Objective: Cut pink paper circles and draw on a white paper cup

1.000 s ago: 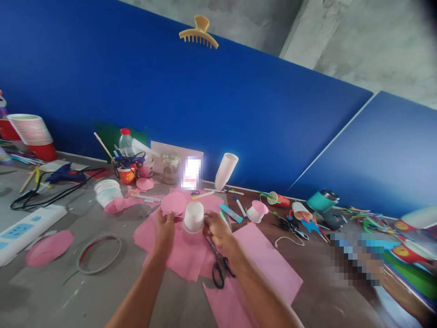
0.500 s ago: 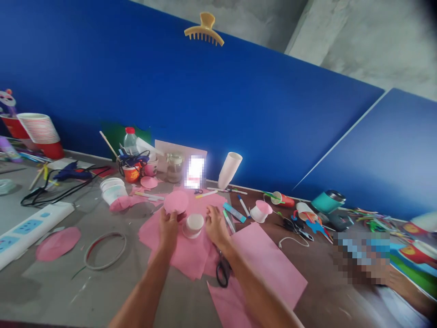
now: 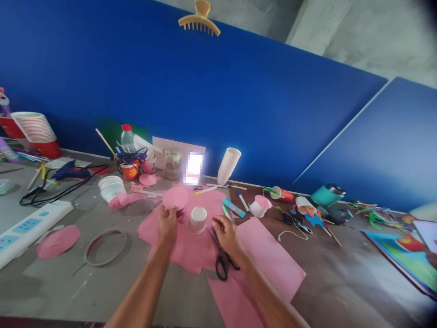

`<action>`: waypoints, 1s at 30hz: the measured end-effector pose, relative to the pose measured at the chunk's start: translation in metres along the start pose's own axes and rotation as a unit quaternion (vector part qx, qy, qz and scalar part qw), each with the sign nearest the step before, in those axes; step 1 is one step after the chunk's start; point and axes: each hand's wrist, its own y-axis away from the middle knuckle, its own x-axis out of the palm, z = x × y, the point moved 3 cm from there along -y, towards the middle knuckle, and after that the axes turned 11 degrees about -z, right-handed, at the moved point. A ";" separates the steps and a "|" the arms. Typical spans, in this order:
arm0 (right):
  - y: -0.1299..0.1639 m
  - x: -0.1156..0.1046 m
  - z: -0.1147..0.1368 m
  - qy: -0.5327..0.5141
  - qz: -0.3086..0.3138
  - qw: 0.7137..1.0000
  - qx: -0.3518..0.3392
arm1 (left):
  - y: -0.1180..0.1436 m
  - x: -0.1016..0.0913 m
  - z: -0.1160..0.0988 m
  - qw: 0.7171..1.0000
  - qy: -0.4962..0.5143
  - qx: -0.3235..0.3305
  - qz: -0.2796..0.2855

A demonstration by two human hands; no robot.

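Note:
My left hand (image 3: 168,222) is closed on the edge of a round pink paper disc (image 3: 175,198), held above a pile of pink paper (image 3: 186,255). A white paper cup (image 3: 197,221) stands upside down on that pile, between my two hands. To the right of the cup, my right hand (image 3: 225,232) is apart from it, fingers loosely bent and holding nothing that I can see. Black-handled scissors (image 3: 221,268) lie just below my right hand, their blades partly hidden by it.
Pink sheets (image 3: 269,259) lie at the right. A tape ring (image 3: 105,248) and a power strip (image 3: 30,232) are on the left. Behind stand a lit phone (image 3: 194,168), a glass jar (image 3: 173,165) and a tall white cup (image 3: 228,166). A teal flask (image 3: 327,195) lies at right.
My right hand has drawn back from the cup, down and to the right. The cup sits slightly further right. Another person's hand at the far right has moved away. My left hand keeps the disc.

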 end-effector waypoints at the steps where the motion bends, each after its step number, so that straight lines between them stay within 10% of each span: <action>1: 0.000 -0.006 -0.001 0.022 0.009 1.000 -0.007 | 0.000 0.000 0.000 1.000 -0.003 0.001 -0.002; 8: -0.013 -0.055 -0.026 0.208 -0.022 0.976 0.056 | 0.002 0.004 -0.002 0.999 -0.047 0.012 0.014; 14: -0.027 -0.040 -0.029 0.280 0.044 0.952 0.117 | 0.000 0.003 -0.001 0.997 -0.055 0.044 0.018; 30: -0.046 -0.034 -0.039 -0.040 -0.153 0.963 0.220 | 0.001 0.003 0.001 0.999 -0.043 0.027 0.013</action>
